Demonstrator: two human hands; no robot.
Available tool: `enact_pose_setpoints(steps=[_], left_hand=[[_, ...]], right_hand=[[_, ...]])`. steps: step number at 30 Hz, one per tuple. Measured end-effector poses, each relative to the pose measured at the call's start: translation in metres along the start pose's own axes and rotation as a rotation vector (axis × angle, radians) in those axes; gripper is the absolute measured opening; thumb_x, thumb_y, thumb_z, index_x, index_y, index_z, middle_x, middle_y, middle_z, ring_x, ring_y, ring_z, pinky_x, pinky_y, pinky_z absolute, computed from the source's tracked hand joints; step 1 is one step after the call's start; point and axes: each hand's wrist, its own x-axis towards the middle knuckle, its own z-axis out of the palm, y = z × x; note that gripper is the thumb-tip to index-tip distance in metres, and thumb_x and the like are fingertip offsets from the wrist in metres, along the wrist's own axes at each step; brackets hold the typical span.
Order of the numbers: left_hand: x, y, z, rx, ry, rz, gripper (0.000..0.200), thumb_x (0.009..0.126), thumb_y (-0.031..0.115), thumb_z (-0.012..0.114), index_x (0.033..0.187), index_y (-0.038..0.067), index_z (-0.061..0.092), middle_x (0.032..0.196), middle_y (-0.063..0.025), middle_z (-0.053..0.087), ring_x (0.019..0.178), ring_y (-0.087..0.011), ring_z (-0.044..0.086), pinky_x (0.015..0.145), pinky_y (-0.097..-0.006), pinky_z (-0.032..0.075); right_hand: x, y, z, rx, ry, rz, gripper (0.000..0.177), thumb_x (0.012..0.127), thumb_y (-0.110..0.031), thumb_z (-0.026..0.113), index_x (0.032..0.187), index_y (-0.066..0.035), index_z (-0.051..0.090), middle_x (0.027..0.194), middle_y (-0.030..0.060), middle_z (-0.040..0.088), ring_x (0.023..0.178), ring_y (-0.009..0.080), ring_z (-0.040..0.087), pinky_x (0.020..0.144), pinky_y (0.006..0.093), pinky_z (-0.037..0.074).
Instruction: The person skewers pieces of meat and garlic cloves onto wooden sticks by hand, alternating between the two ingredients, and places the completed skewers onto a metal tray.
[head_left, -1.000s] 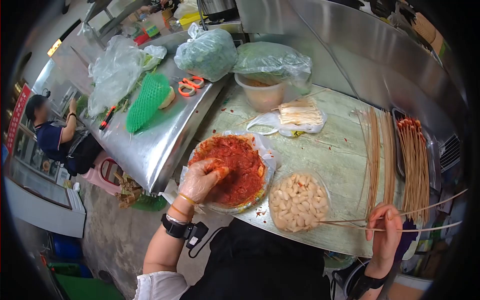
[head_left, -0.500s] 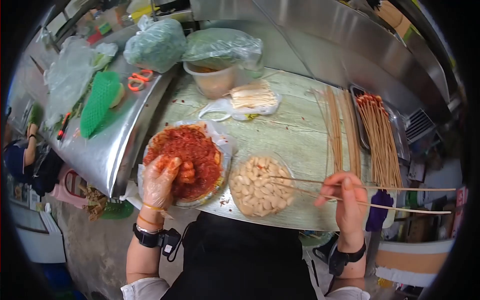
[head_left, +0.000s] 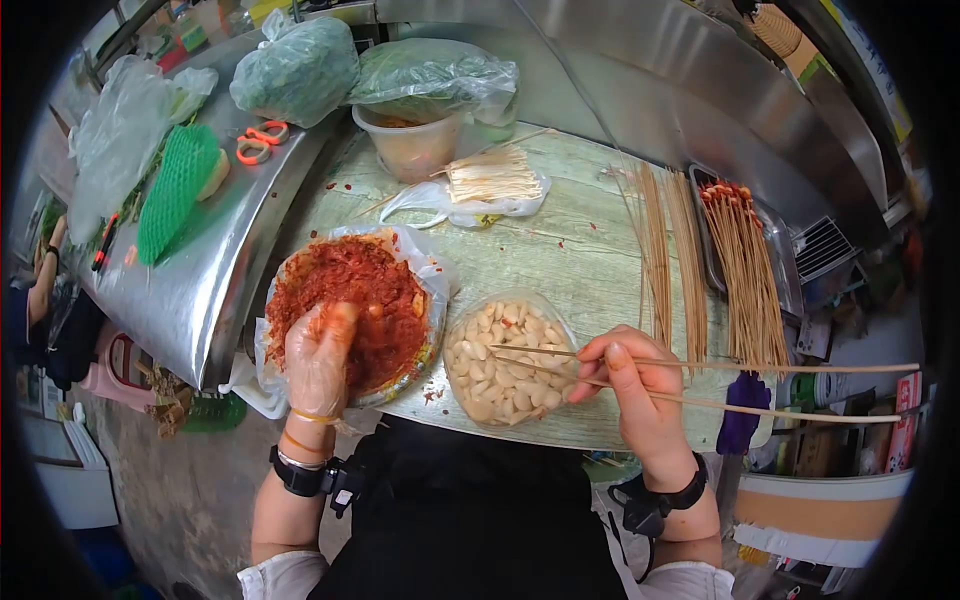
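My left hand [head_left: 318,362], in a clear plastic glove, is in a plastic-lined bowl [head_left: 436,283] of red chili paste [head_left: 345,265]. Its fingers are curled into the paste and partly hidden; the glove is smeared red. Two long wooden skewers [head_left: 790,368] are pinched in my bare right hand [head_left: 640,385], crossing it like chopsticks. Their left tips rest among pale pieces that look like peeled garlic cloves [head_left: 500,388], in a clear container [head_left: 455,392]. A pale piece shows in the paste beside my left fingers.
Bundles of bare skewers [head_left: 655,260] lie to the right, beside a metal tray [head_left: 785,250] with red-tipped loaded skewers [head_left: 740,265]. Behind are a bundle of thin white sticks [head_left: 495,178] and a plastic tub [head_left: 410,150]. Scissors [head_left: 260,142] and green netting [head_left: 180,190] lie on the steel counter at left.
My right hand has moved left, bringing the skewer tips further over the pale pieces. My left fingers have turned down into the paste. The whole view has shifted slightly.
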Motion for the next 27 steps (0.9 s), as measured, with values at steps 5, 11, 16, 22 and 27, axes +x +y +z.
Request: enact_pose_setpoints(steps=[5, 11, 16, 22, 27], left_hand=[[-0.008, 0.011, 0.009, -0.048, -0.101, -0.010, 0.011, 0.088, 0.006, 0.058, 0.091, -0.003, 0.064, 0.082, -0.0028, 0.064, 0.073, -0.0075, 0.057, 0.065, -0.0214, 0.046], [-0.011, 0.004, 0.011, -0.094, -0.125, -0.078, 0.012, 0.088, 0.009, 0.058, 0.093, -0.001, 0.062, 0.086, -0.0020, 0.063, 0.075, -0.0074, 0.057, 0.067, -0.0209, 0.046], [-0.013, 0.005, 0.013, -0.087, -0.094, -0.023, 0.013, 0.088, 0.007, 0.056, 0.092, -0.003, 0.063, 0.084, -0.0033, 0.064, 0.074, -0.0072, 0.057, 0.066, -0.0211, 0.045], [-0.016, 0.013, 0.012, -0.211, -0.134, -0.069, 0.017, 0.091, 0.011, 0.055, 0.096, -0.003, 0.062, 0.087, -0.0058, 0.065, 0.075, -0.0106, 0.060, 0.067, -0.0239, 0.049], [-0.018, 0.018, 0.019, -0.591, -0.376, -0.288, 0.038, 0.097, 0.026, 0.045, 0.116, -0.006, 0.052, 0.100, -0.0153, 0.064, 0.084, -0.0227, 0.066, 0.074, -0.0339, 0.055]], right_hand=[[0.008, 0.009, 0.013, -0.017, 0.006, -0.024, 0.025, 0.097, -0.018, 0.045, 0.088, 0.002, 0.058, 0.079, 0.0070, 0.056, 0.063, 0.0125, 0.063, 0.058, 0.0222, 0.048], [0.022, 0.007, 0.030, -0.423, -0.162, -0.147, 0.020, 0.093, -0.013, 0.049, 0.084, 0.002, 0.058, 0.075, 0.0097, 0.055, 0.064, 0.0206, 0.058, 0.057, 0.0282, 0.044], [0.027, 0.009, 0.033, -0.498, -0.199, -0.293, 0.023, 0.094, -0.015, 0.047, 0.083, 0.002, 0.058, 0.076, 0.0094, 0.056, 0.062, 0.0174, 0.059, 0.057, 0.0256, 0.046], [0.018, 0.013, 0.016, 0.074, 0.109, -0.037, 0.032, 0.097, -0.025, 0.043, 0.083, 0.001, 0.056, 0.071, 0.0085, 0.058, 0.058, 0.0165, 0.061, 0.057, 0.0253, 0.049], [0.025, 0.020, 0.007, 0.454, 0.232, 0.000, 0.034, 0.099, -0.030, 0.037, 0.085, -0.001, 0.051, 0.069, 0.0119, 0.058, 0.054, 0.0193, 0.059, 0.053, 0.0287, 0.050]])
